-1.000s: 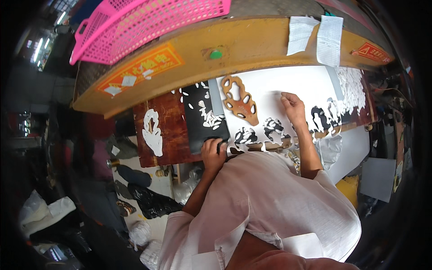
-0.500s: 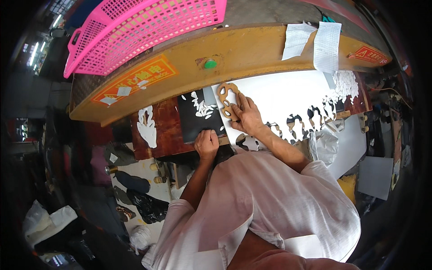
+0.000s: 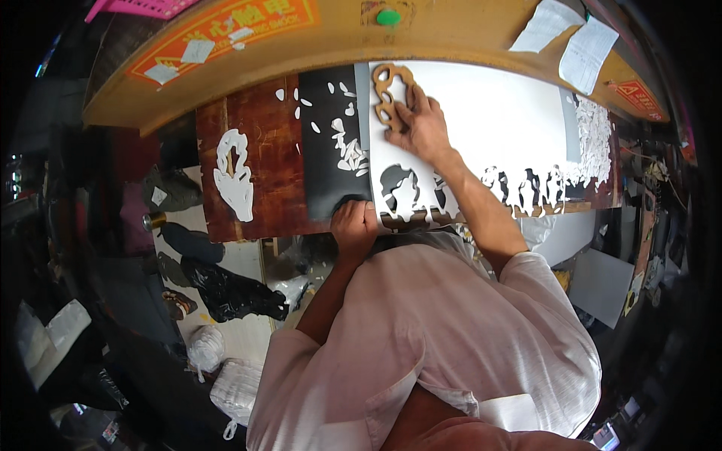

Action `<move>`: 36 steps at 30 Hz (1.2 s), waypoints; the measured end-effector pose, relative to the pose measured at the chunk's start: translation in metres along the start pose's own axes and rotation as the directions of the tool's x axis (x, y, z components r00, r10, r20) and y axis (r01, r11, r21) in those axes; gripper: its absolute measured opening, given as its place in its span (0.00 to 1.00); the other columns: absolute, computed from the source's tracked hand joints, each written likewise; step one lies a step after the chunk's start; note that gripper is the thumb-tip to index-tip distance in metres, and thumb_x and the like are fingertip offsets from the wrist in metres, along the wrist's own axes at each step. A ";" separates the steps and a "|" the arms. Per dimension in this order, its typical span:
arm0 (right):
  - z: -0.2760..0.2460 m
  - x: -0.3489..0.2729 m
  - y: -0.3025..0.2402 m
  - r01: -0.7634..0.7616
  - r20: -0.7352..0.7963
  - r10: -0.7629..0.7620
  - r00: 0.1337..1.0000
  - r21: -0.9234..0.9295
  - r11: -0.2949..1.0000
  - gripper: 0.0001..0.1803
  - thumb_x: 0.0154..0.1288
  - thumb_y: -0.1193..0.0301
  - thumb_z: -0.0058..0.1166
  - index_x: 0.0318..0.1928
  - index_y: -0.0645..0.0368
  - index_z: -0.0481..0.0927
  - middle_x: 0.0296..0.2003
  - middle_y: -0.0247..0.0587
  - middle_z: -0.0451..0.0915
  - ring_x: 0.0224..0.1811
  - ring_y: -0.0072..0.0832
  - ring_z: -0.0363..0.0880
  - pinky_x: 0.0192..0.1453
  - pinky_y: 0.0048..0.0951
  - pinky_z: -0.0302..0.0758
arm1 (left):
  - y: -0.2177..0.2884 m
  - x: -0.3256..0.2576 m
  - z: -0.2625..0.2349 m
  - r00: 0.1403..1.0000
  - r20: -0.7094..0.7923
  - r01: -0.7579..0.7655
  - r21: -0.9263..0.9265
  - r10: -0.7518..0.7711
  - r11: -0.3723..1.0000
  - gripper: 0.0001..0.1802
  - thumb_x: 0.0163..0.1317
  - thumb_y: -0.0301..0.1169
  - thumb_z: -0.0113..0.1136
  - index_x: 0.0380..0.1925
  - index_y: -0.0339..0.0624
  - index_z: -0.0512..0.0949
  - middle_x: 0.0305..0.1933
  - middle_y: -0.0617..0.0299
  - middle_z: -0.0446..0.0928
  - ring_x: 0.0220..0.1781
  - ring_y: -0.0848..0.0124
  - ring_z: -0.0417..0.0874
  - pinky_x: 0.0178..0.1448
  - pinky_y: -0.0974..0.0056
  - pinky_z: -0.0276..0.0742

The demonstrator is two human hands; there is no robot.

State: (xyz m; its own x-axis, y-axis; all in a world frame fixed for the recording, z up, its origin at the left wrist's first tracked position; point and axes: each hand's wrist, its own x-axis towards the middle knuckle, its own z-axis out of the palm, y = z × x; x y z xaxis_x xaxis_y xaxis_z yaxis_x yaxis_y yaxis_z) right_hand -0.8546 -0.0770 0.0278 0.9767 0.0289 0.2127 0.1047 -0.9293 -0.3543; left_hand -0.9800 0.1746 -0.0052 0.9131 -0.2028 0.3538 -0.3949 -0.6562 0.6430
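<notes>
My right hand (image 3: 423,129) is closed on a brown cutting die (image 3: 392,94), a frame with several rounded openings. The die lies on the left far corner of a white sheet (image 3: 481,113). Ragged cut-out shapes run along the sheet's near edge. My left hand (image 3: 355,228) is curled at the table's front edge, by the sheet's left near corner and a black mat (image 3: 323,188). Whatever its fingers hold is hidden. Small white scraps (image 3: 350,150) lie scattered on the mat.
A stack of white cut pieces (image 3: 235,184) lies on the reddish-brown board (image 3: 271,150) at left. White offcuts (image 3: 593,139) are heaped at right. Beyond stands a yellow machine beam (image 3: 338,37) with a green button (image 3: 388,17) and papers (image 3: 589,56). A pink basket (image 3: 143,6) shows above.
The view has tilted nearer, so the beam and basket sit higher. The sheet's left near corner, formerly over the front edge, now lies on the table. My right hand still holds the die.
</notes>
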 end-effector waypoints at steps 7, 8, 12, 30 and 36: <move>0.006 0.052 0.006 -0.092 0.091 0.095 0.991 -0.032 0.995 0.42 0.53 0.50 0.76 0.65 0.62 0.87 0.78 0.68 0.65 0.71 0.61 0.73 0.79 0.49 0.73 | 0.015 0.021 -0.021 0.952 0.215 0.238 -0.072 -0.217 0.969 0.11 0.73 0.31 0.61 0.32 0.36 0.82 0.32 0.47 0.80 0.38 0.43 0.83 0.44 0.43 0.79; 0.005 0.054 0.005 -0.109 0.114 0.112 0.987 -0.032 0.994 0.42 0.53 0.50 0.76 0.66 0.61 0.87 0.79 0.68 0.65 0.72 0.61 0.73 0.79 0.49 0.73 | 0.017 0.025 -0.024 0.946 0.255 0.221 -0.055 -0.200 0.974 0.11 0.72 0.31 0.62 0.32 0.36 0.82 0.32 0.47 0.80 0.38 0.43 0.83 0.44 0.43 0.80; -0.002 0.067 0.004 -0.176 0.186 0.179 0.966 -0.029 0.984 0.40 0.54 0.51 0.75 0.67 0.57 0.87 0.81 0.64 0.63 0.73 0.60 0.72 0.79 0.49 0.73 | 0.031 0.043 -0.023 0.920 0.390 0.051 -0.058 -0.024 0.997 0.11 0.68 0.31 0.65 0.26 0.40 0.80 0.30 0.53 0.81 0.36 0.49 0.85 0.42 0.46 0.81; -0.044 -0.066 0.242 -0.463 -0.073 0.472 0.879 -0.374 0.804 0.40 0.81 0.40 0.46 0.83 0.49 0.68 0.84 0.57 0.59 0.87 0.61 0.51 0.87 0.70 0.46 | 0.008 0.144 0.022 0.861 0.499 -0.200 0.153 0.099 0.968 0.40 0.69 0.42 0.72 0.73 0.29 0.72 0.81 0.38 0.67 0.85 0.41 0.64 0.86 0.40 0.60; -0.069 -0.014 0.217 -0.561 0.171 0.629 0.759 -0.319 0.764 0.44 0.76 0.38 0.54 0.80 0.54 0.71 0.80 0.65 0.65 0.85 0.60 0.59 0.85 0.61 0.58 | 0.014 0.121 0.044 0.865 0.500 -0.196 0.240 0.053 0.951 0.42 0.71 0.46 0.69 0.76 0.30 0.69 0.86 0.40 0.61 0.88 0.41 0.57 0.88 0.37 0.53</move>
State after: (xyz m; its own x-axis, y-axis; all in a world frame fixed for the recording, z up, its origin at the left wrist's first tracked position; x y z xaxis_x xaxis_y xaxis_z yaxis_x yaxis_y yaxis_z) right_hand -0.8584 -0.3047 0.0108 0.8387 -0.4996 -0.2169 -0.5281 -0.8434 -0.0992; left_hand -0.8707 0.1089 0.0162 0.8195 -0.5731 0.0003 -0.5304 -0.7583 0.3791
